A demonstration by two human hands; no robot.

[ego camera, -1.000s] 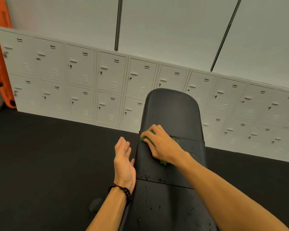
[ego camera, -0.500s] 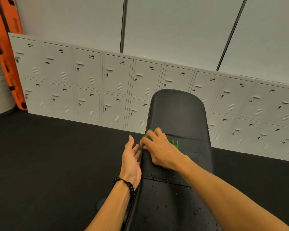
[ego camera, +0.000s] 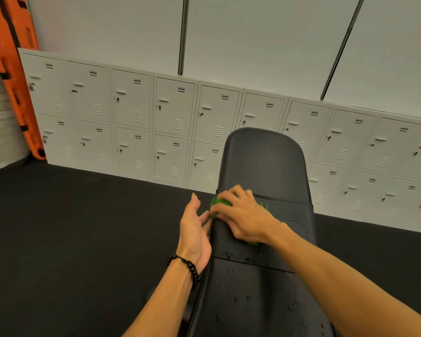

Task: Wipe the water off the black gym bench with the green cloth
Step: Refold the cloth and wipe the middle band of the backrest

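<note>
1. Green cloth (ego camera: pixel 220 203) is seen on the black gym bench (ego camera: pixel 265 283), near the bench's left edge, just below the raised back pad (ego camera: pixel 265 161).
2. Most of the cloth is covered by the right hand (ego camera: pixel 243 215). Only small green bits are seen at the fingertips, behind the knuckles and under the wrist.
3. The cloth is pressed down onto the bench by the right hand. The fingers are bent a little over it, but whether it is pinched cannot be told.
4. The left hand (ego camera: pixel 195 232) is held just beside the left edge of the bench, with the palm turned toward the bench. Its fingers are straight and relaxed, and nothing is held in it.
5. A black bead bracelet (ego camera: pixel 187 266) is worn on the left wrist.
6. Water drops (ego camera: pixel 241 260) are seen on the seat part of the bench, along the seam and closer to the person.
7. Behind the bench, 2 rows of white lockers (ego camera: pixel 136 117) are lined up against the wall.
8. An orange board (ego camera: pixel 10 69) is leaned in the left corner.
9. The floor (ego camera: pixel 71 239) is covered in black.
</note>
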